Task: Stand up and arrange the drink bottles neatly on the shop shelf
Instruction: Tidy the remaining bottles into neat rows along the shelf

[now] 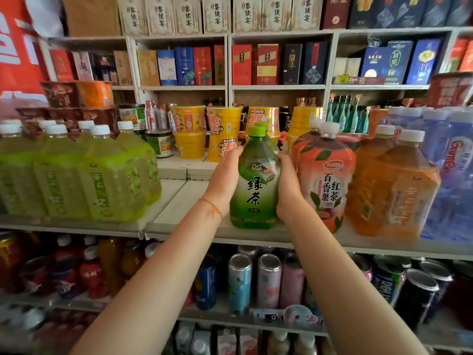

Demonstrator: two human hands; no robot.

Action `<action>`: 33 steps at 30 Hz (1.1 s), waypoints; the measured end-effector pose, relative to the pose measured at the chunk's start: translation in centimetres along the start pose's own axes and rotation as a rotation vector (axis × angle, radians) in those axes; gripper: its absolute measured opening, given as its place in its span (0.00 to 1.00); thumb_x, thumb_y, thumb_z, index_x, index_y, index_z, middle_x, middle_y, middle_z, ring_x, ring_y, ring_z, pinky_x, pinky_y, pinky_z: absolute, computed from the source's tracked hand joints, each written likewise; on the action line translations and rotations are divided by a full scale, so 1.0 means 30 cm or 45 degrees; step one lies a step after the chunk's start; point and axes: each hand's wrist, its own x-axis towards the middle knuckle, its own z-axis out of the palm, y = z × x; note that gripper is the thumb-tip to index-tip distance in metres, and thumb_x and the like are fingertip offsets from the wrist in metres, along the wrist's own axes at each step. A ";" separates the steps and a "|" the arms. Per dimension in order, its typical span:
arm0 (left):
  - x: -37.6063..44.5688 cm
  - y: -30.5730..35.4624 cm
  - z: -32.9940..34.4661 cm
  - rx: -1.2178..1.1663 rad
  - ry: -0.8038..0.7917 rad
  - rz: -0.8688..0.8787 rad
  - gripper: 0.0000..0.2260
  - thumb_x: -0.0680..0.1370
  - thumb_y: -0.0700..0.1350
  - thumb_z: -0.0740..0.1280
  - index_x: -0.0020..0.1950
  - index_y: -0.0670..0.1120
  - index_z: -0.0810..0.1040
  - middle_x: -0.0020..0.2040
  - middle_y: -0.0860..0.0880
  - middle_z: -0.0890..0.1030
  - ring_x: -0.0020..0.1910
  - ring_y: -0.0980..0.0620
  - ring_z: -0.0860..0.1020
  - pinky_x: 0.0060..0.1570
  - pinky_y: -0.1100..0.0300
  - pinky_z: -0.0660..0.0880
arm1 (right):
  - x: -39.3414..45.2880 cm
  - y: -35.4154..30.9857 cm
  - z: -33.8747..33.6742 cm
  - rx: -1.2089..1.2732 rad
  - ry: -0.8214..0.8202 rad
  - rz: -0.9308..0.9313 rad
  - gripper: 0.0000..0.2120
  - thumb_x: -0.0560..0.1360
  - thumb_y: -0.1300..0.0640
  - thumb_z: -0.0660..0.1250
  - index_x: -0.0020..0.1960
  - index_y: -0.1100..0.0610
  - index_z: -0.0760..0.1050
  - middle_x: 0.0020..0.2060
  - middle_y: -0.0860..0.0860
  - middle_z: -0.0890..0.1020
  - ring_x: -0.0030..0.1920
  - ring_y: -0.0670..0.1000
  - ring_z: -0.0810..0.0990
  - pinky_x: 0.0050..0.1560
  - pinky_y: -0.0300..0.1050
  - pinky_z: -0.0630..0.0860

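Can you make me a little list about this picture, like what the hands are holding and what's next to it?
held thing: green tea bottle, upright, green cap
left hand: left hand grips the bottle's left side
right hand: right hand grips its right side
where: on the shelf board, near the front edge
right neighbour: pink fruit tea bottle, close beside it
left neighbours: yellow-green bottles, across a bare gap
further right: orange tea bottles
behind: yellow noodle cups
shelf below: drink cans

Shelf (179,216); drink bottles (107,175) upright
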 end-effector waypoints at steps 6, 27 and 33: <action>0.020 -0.002 -0.098 0.047 0.095 0.054 0.26 0.72 0.68 0.58 0.56 0.54 0.84 0.54 0.48 0.86 0.57 0.45 0.83 0.63 0.41 0.77 | -0.030 0.038 0.093 0.005 -0.124 0.064 0.25 0.80 0.39 0.55 0.58 0.55 0.83 0.47 0.56 0.88 0.51 0.58 0.86 0.56 0.52 0.81; 0.052 -0.015 -0.613 1.512 0.664 1.249 0.28 0.82 0.58 0.59 0.80 0.49 0.64 0.49 0.47 0.81 0.52 0.43 0.77 0.68 0.41 0.68 | -0.009 0.344 0.574 -0.055 -0.155 -0.009 0.44 0.63 0.17 0.61 0.72 0.40 0.73 0.70 0.48 0.78 0.71 0.52 0.74 0.74 0.62 0.67; 0.049 -0.004 -0.537 1.270 0.763 1.366 0.22 0.78 0.44 0.61 0.71 0.43 0.76 0.67 0.36 0.76 0.68 0.35 0.73 0.69 0.35 0.66 | -0.081 0.250 0.572 -0.249 -0.104 -0.140 0.20 0.84 0.43 0.52 0.53 0.49 0.81 0.40 0.46 0.87 0.43 0.43 0.84 0.42 0.37 0.80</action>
